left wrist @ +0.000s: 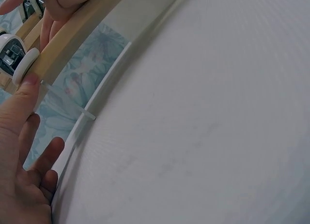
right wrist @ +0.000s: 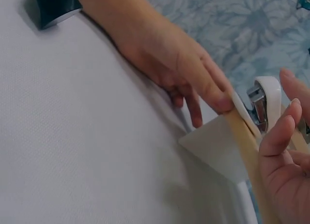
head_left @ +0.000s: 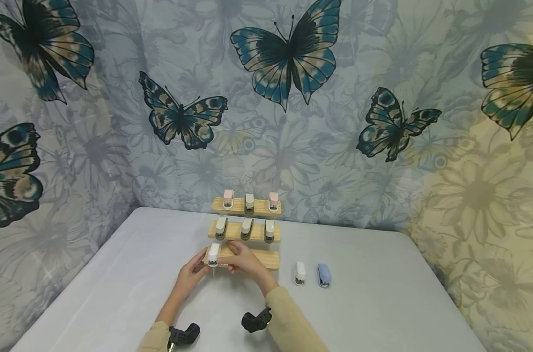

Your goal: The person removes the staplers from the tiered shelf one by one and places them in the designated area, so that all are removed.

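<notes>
A white mini stapler stands at the left end of the lowest wooden shelf of a three-tier rack. My left hand is at that end, its thumb touching the shelf edge right at the stapler's base; the other fingers are loosely bent below. My right hand is just right of the same stapler, a fingertip beside its front in the head view. In the right wrist view, bent fingers of the right hand are beside the stapler, not wrapped round it.
Mini staplers in pink, white and grey tones line the top shelf and middle shelf. Right of the rack, a white stapler and a blue stapler stand on the white table. A butterfly-patterned cloth hangs behind.
</notes>
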Demonstrator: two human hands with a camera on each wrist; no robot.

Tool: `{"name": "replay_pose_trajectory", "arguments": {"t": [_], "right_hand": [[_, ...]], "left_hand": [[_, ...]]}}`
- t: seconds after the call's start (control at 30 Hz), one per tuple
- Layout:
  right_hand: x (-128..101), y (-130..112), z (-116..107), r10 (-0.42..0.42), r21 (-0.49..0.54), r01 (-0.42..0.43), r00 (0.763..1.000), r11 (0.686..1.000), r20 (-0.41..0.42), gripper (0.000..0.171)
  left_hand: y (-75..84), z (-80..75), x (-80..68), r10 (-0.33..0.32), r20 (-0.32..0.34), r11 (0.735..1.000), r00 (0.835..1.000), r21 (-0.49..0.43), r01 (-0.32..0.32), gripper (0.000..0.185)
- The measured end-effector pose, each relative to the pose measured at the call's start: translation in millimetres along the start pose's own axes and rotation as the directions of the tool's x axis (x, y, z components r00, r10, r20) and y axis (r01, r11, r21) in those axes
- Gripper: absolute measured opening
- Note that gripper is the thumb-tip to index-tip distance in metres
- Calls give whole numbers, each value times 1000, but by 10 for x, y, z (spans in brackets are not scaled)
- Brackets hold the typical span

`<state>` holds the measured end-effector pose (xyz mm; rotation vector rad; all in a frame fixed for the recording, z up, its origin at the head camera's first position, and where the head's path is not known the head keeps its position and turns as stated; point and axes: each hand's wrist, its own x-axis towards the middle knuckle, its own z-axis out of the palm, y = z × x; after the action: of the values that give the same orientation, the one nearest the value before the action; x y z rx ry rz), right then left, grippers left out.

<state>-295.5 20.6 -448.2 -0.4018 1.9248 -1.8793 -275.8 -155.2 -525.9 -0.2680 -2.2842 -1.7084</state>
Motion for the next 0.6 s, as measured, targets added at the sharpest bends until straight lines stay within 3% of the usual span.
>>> {"name": "replay_pose_trajectory", "arguments": {"t": [0.3, 0.6], "right_hand": [[48, 7, 82, -19, -20, 19, 1000, 1000, 9, 75], [66, 38, 144, -63, 6, 63, 998, 998, 6, 69]], "left_hand": [[-23, -10, -8, 10, 17, 999, 1000, -41, -9, 50], [-10, -23, -16, 8, 7, 1000, 1000, 3, -8, 49]]}}
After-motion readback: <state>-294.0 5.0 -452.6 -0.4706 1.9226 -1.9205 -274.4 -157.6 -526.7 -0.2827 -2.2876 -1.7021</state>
